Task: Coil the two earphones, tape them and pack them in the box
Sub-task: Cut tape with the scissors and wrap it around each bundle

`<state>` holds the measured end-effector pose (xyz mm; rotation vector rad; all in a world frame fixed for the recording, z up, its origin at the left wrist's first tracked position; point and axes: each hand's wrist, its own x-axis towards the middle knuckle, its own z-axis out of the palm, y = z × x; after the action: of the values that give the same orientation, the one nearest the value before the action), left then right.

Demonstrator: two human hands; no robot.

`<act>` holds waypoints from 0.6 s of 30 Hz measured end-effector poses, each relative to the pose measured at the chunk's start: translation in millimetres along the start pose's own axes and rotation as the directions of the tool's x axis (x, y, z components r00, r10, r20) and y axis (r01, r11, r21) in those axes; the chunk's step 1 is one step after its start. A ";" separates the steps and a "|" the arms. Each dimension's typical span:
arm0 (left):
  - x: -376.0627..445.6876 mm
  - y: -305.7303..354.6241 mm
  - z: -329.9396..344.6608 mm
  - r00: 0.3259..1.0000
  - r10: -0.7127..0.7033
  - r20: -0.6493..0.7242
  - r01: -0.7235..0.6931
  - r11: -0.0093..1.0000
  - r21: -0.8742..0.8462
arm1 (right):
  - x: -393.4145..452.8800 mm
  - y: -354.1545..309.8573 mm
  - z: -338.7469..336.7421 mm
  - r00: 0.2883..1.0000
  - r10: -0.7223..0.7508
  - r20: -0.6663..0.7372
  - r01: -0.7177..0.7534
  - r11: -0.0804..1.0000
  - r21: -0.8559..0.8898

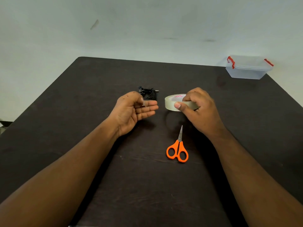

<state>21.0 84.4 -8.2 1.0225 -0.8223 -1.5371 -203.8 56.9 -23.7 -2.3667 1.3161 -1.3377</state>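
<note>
Here the right hand (199, 110) grips the clear tape roll (173, 102) at the surface's centre, the left hand (134, 110) pinches a flimsy, sticky tape piece (143, 102), and the limp, light coiled earphones (148, 93) lie at its 12 o'clock, best pinched across the bundle.

A dark brown table (114, 177) stands against a plain, pale, faintly scuffed wall (147, 22).
</note>
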 end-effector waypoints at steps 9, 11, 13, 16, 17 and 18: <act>0.7 2.9 -9.7 0.993 0.116 -0.029 -0.110 0.979 0.171 | 0.3 4.0 -3.4 0.993 -0.003 -0.116 0.004 1.000 0.011; -0.8 4.5 -9.9 0.993 0.117 -0.013 -0.112 0.972 0.205 | 0.6 5.1 -3.7 0.992 -0.004 -0.125 0.005 1.000 0.011; -2.2 4.4 -7.7 0.992 0.122 -0.018 -0.115 0.969 0.219 | 0.9 5.7 -4.1 0.992 -0.015 -0.126 0.016 1.000 0.006; -2.5 4.5 -4.9 0.990 0.139 -0.025 -0.132 0.973 0.187 | 1.8 7.1 -8.8 0.994 -0.030 -0.105 0.030 1.000 -0.001; -2.0 5.0 -4.7 0.988 0.152 -0.025 -0.144 0.972 0.183 | 2.1 8.0 -11.4 0.995 -0.035 -0.092 0.035 0.999 0.002; -1.5 5.5 -4.7 0.986 0.167 -0.026 -0.159 0.969 0.188 | 2.4 9.4 -14.1 0.996 -0.039 -0.080 0.040 0.999 0.009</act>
<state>27.5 84.8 -4.8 1.0899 -1.0092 -1.3139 -219.6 53.5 -18.1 -2.3676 1.2849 -1.4605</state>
